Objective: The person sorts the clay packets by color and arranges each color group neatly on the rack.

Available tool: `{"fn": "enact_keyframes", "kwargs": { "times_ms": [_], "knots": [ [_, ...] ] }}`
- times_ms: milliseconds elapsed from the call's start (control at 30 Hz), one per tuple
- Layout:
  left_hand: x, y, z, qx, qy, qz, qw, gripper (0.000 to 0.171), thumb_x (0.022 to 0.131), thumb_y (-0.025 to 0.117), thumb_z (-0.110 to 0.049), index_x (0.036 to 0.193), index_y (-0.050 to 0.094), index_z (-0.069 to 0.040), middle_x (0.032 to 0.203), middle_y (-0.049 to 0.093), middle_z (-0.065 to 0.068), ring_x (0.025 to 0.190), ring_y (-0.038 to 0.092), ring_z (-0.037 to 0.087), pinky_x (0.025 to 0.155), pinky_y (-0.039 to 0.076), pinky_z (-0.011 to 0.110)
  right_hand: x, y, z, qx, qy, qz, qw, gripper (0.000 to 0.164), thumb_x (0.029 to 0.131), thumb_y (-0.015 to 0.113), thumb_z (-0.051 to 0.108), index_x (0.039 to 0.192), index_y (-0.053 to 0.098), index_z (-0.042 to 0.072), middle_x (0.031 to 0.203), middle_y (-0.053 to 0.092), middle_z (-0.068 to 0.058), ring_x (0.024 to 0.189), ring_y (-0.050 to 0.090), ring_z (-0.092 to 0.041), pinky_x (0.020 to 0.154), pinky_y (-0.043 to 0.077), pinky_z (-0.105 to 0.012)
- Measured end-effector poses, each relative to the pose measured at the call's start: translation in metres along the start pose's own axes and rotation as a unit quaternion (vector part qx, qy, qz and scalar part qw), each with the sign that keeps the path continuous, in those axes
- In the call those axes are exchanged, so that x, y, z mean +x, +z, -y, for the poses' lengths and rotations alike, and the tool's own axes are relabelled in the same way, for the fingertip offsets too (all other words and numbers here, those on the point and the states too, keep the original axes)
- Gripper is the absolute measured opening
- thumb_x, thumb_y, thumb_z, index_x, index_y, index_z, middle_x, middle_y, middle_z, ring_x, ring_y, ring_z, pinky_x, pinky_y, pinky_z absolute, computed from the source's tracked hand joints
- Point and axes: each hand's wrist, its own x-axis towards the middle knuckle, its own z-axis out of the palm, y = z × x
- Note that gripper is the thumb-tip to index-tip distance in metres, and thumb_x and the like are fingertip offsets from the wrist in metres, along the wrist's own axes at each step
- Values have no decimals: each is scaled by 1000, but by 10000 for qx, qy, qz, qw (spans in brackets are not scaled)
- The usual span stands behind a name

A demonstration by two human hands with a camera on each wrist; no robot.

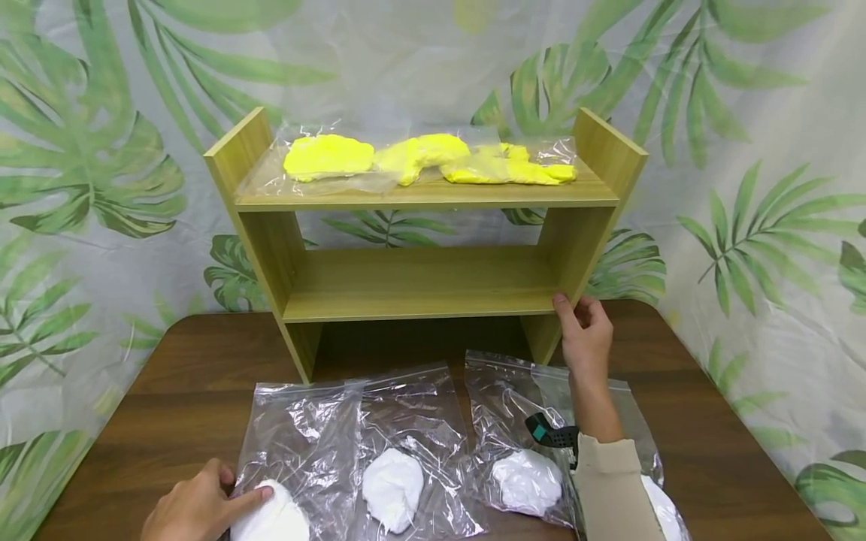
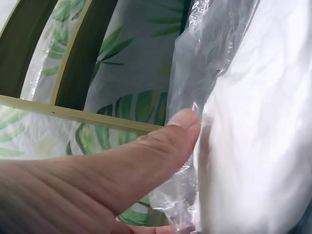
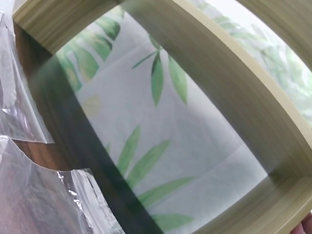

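A wooden shelf rack (image 1: 419,201) stands on the brown table. My right hand (image 1: 587,338) grips the front edge of its right side panel, thumb beside the end of the middle board; in the right wrist view only its fingertips (image 3: 305,226) show at the corner. At the lower left, my left hand (image 1: 192,505) pinches a clear zip bag holding a soft white lump (image 1: 274,515), its thumb lying over the lump. The left wrist view shows that thumb pressed against the bag (image 2: 253,126); most of the other fingers are hidden.
More clear zip bags with white lumps (image 1: 392,488) lie along the front of the table (image 1: 135,421), one partly under my right forearm. Bags with yellow masses (image 1: 328,158) lie on the top board. A leaf-patterned cloth (image 1: 744,225) hangs behind.
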Motion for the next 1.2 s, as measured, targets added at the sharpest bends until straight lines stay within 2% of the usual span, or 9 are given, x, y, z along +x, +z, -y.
{"fn": "enact_keyframes", "kwargs": {
  "times_ms": [333, 467, 567, 667, 767, 967, 1100, 1200],
  "knots": [
    [-1, 6, 0, -116, 43, 87, 9999, 68, 73, 66, -70, 92, 58, -5, 76, 55, 2, 69, 50, 23, 60, 41, 43, -1, 2, -2, 39, -104, -8, 9999, 28, 89, 70, 31, 102, 62, 8, 88, 59, 7, 84, 54, -9, 73, 42, -22],
    [-2, 8, -1, -207, 148, 20, 9997, 58, 76, 65, -68, 78, 54, -11, 67, 47, -1, 66, 46, 21, 58, 36, 39, -2, 2, -1, 37, -104, 0, 9999, 27, 89, 70, 30, 102, 63, 8, 88, 59, 7, 84, 53, -9, 73, 42, -22],
    [-2, 9, -3, -358, 284, -126, 9989, 54, 78, 66, -64, 72, 48, -13, 65, 42, -2, 65, 44, 18, 58, 32, 36, -2, 1, -1, 58, -110, 0, 9999, 27, 89, 70, 30, 103, 63, 7, 89, 58, 6, 84, 53, -10, 73, 41, -22],
    [-1, 8, -3, -557, 464, -263, 9970, 50, 80, 68, -58, 72, 46, -13, 65, 39, -2, 65, 42, 17, 60, 31, 34, -2, 1, 0, 69, -92, -4, 9999, 27, 89, 70, 30, 103, 62, 8, 89, 58, 6, 85, 53, -10, 73, 41, -23],
    [-1, 7, -1, -879, 535, -252, 9944, 46, 82, 70, -50, 73, 45, -13, 64, 38, -1, 64, 42, 17, 60, 32, 32, -1, 1, 0, 13, -64, -31, 10000, 27, 89, 70, 31, 101, 63, 8, 87, 59, 8, 84, 53, -9, 73, 42, -22],
    [1, 3, 6, -1493, 758, 26, 9859, 37, 88, 67, -39, 79, 47, -9, 68, 41, 1, 68, 44, 17, 61, 36, 30, 0, -1, -1, -48, -64, -76, 9999, 29, 88, 70, 32, 102, 63, 7, 85, 59, 11, 81, 55, -8, 71, 43, -21],
    [1, 4, 10, -2128, 981, 497, 9709, 32, 91, 65, -30, 82, 44, -7, 70, 39, 0, 67, 42, 14, 59, 37, 28, -1, -1, -1, -67, -52, -28, 10000, 31, 88, 70, 33, 103, 63, 7, 87, 59, 11, 83, 54, -7, 72, 42, -21],
    [2, 5, 13, -2409, 1128, 774, 9609, 29, 92, 63, -27, 87, 46, -5, 71, 43, 1, 68, 44, 15, 60, 39, 29, -1, 0, -1, -2, -48, -5, 10000, 28, 88, 70, 32, 102, 63, 8, 88, 59, 9, 83, 55, -8, 72, 42, -21]
  ]
}}
